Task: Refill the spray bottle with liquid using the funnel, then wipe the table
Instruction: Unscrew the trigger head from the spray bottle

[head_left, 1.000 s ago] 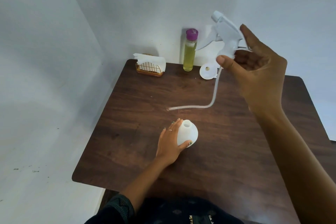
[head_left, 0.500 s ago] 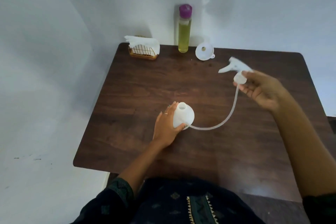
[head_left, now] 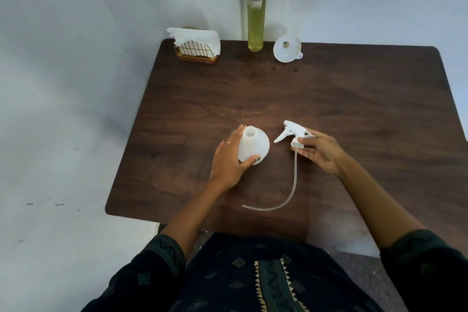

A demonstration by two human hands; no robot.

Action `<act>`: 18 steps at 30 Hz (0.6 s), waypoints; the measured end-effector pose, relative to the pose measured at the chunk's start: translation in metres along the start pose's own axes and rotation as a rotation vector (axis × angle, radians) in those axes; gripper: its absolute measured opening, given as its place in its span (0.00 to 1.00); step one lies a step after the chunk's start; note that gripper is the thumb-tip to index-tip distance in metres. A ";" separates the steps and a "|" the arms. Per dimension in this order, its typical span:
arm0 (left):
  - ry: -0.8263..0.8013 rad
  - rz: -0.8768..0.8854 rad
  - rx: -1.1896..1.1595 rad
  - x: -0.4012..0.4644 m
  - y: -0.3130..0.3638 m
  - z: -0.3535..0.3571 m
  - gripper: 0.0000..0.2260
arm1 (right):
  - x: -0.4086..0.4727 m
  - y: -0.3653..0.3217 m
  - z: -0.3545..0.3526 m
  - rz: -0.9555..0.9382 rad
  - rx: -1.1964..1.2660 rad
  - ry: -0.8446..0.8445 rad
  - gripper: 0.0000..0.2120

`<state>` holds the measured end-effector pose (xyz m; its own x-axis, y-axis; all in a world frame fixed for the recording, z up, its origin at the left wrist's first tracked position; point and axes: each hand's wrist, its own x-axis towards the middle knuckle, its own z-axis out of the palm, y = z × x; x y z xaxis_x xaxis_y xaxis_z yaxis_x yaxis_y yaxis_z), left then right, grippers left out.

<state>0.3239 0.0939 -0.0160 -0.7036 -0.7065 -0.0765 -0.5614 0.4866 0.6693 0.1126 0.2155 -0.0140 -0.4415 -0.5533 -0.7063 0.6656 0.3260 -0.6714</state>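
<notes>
Spray bottle gripped by left fingers; right fingers pinch trigger head.

On the bench, the spray bottle stands against the left hand, which is on its left side, and just to its right the trigger head sits at the fingertips of the right hand. The dip tube trails from the trigger head toward the person, ending between the two forearms. Far beyond both hands, along the bench's back edge, the napkin holder is leftmost, the liquid bottle in the middle and the funnel to the right.
</notes>
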 end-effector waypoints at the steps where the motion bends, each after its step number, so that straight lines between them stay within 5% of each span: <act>1: -0.003 -0.004 -0.001 0.000 0.000 0.000 0.35 | 0.002 0.002 0.002 -0.005 -0.010 -0.006 0.16; 18: -0.001 -0.027 -0.005 0.000 -0.001 0.003 0.35 | 0.023 0.022 0.025 -0.200 -0.312 0.253 0.22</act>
<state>0.3235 0.0950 -0.0192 -0.6888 -0.7187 -0.0948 -0.5776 0.4651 0.6709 0.1324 0.1913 -0.0395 -0.7021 -0.4369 -0.5623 0.3558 0.4688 -0.8085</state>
